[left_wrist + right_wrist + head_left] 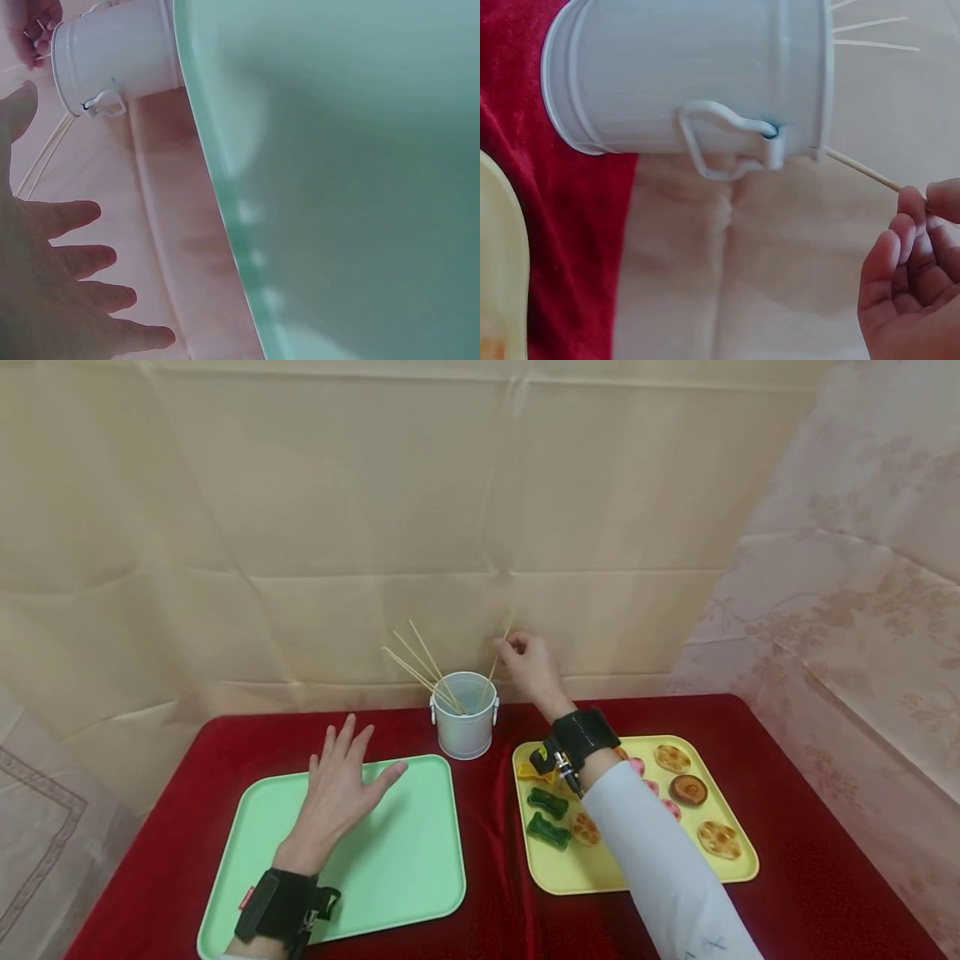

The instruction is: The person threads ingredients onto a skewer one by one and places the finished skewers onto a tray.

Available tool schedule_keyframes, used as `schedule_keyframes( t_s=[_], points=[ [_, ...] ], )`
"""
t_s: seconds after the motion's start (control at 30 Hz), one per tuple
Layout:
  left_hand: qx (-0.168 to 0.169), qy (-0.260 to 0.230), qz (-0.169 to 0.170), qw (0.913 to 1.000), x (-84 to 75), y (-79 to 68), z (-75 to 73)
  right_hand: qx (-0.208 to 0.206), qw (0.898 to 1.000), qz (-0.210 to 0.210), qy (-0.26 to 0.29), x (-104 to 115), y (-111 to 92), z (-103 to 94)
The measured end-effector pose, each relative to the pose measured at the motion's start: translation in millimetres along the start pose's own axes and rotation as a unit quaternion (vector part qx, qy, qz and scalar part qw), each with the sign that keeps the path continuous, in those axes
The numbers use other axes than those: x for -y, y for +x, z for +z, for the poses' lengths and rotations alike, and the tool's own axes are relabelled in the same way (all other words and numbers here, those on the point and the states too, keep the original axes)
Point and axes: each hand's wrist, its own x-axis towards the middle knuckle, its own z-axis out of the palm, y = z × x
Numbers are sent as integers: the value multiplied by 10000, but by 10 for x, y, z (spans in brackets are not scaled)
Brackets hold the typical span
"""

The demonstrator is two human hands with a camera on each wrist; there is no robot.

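Note:
Between thumb and fingertips my right hand (pixel 534 670) pinches a thin wooden skewer (pixel 866 171), whose lower end is inside a white metal bucket (pixel 465 732). Several other skewers (pixel 424 667) lean out of the bucket toward the left. The bucket's wire handle (pixel 718 142) shows on its side in the right wrist view. My left hand (pixel 339 789) hovers over the mint green tray (pixel 420 860), fingers spread and straight, holding nothing. In the left wrist view the left fingers (pixel 86 259) stand apart from the bucket and its skewers.
A yellow tray (pixel 570 881) at the right carries green pepper-like pieces (pixel 547 831), a brown mushroom-like piece (pixel 688 790), browned round slices (pixel 720 840) and pink pieces, partly hidden under my right arm. Red cloth (pixel 491 893) covers the table. A beige curtain (pixel 375 510) hangs close behind it.

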Motion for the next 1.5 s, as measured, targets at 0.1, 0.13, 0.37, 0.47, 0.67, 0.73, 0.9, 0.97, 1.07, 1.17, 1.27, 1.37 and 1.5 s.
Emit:
schedule_keyframes(
  t_s=[0.1,0.13,0.37,0.47,0.67,0.73,0.9,0.97,1.07,1.17,1.27,1.37,1.5],
  points=[
    [10,-49,20,10000,-17,-2,13,-213,9992,-245,223,47,-62,-104],
    [9,-65,25,10000,-25,-1,17,-280,9986,-352,261,68,-93,-147],
    [-197,-378,137,9990,-139,18,16,-488,9946,-827,405,187,-428,-512],
    [-298,-738,134,9967,-212,31,-1,-653,9922,-932,503,200,-575,-646],
    [-653,-1830,50,9809,-350,26,-45,-911,9878,-912,873,167,-844,-783],
    [-749,-2194,-3,9728,-402,23,-50,-925,9872,-801,1025,146,-935,-785],
    [-890,-3012,-237,9491,-569,-10,5,-752,9840,-516,1534,86,-1152,-714],
    [-897,-3157,-214,9444,-649,-34,66,-568,9798,-411,1874,70,-1227,-659],
    [-725,-3272,-67,9421,-773,-69,184,-276,9721,-279,2312,39,-1321,-575],
    [-365,-3687,62,9288,-866,-94,283,-61,9674,-107,2530,5,-1396,-488],
    [-42,-4586,-54,8886,-918,-93,332,51,9649,53,2623,-15,-1457,-420],
    [223,-5658,-170,8241,-948,-75,350,109,9598,35,2805,-14,-1498,-365],
    [414,-6571,-286,7521,-986,-70,374,200,9496,-27,3130,-16,-1539,-295]
  ],
)
